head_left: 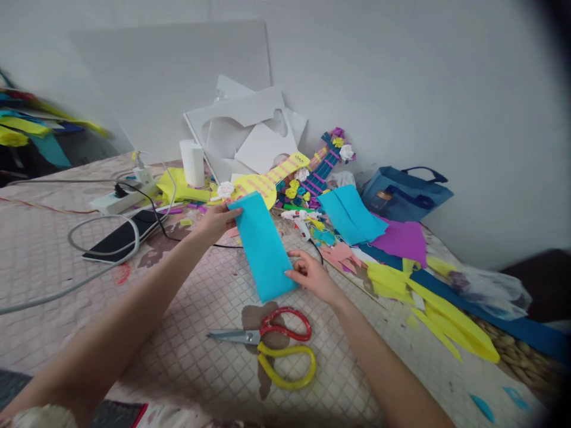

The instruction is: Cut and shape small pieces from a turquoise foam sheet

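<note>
A folded strip of bright blue paper [263, 252] is held up at a slant between my two hands, above the table. My left hand [219, 219] pinches its upper left corner. At the lower right edge, my right hand [310, 272] grips the same paper between thumb and fingers. Below it lies a pair of scissors [256, 337], one handle loop red and the other yellow, blades pointing left. Just beyond the paper rests a yellow paper guitar [263, 183] with pink strips and a white flower.
A white hot glue gun [301, 221] lies past my right hand, near more blue paper [350, 214], purple paper [399, 241] and yellow paper [428, 303]. Left are a phone [127, 235], cables and a power strip [120, 199]. A blue bag [401, 193] stands by the wall.
</note>
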Motion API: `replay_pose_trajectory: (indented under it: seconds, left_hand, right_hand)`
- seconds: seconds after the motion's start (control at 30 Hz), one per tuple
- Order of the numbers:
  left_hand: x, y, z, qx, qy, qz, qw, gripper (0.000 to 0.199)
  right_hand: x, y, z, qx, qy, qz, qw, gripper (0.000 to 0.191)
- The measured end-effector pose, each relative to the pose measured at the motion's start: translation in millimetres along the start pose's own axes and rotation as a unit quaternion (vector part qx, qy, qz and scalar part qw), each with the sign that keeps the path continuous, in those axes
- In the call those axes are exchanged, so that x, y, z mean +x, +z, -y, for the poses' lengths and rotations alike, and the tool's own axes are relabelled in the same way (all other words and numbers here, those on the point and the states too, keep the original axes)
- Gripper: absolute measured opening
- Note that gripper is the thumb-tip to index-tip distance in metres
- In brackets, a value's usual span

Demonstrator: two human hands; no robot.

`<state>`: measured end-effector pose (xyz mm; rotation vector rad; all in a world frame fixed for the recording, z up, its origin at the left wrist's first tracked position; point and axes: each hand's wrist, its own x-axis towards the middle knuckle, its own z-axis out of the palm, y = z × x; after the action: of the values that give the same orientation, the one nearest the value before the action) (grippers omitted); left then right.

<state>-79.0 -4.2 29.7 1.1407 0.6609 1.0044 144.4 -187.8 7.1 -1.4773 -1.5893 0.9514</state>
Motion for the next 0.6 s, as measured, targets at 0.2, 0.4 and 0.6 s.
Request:
replay_pose_trajectory:
  seconds: [0.2, 0.4, 0.6]
  left_hand:
    - [11.1, 9.5, -10.3, 0.024, -0.005, 0.001, 1.000, 0.027]
    - [20.2, 3.3, -4.2, 0.024, -0.011, -0.014, 1.000, 0.022]
    - [18.3, -7.3, -1.4, 0.032, 0.002, -0.040, 0.999, 0.025]
  right_hand:
    - [0.9, 0.3, -1.4, 0.025, 0.007, 0.011, 1.000, 0.043]
    - [1.5, 2.6, -3.5, 0.052, 0.017, 0.011, 0.998, 0.048]
    - [3.5, 9.0, -2.7, 0.042, 0.000, -0.024, 0.999, 0.044]
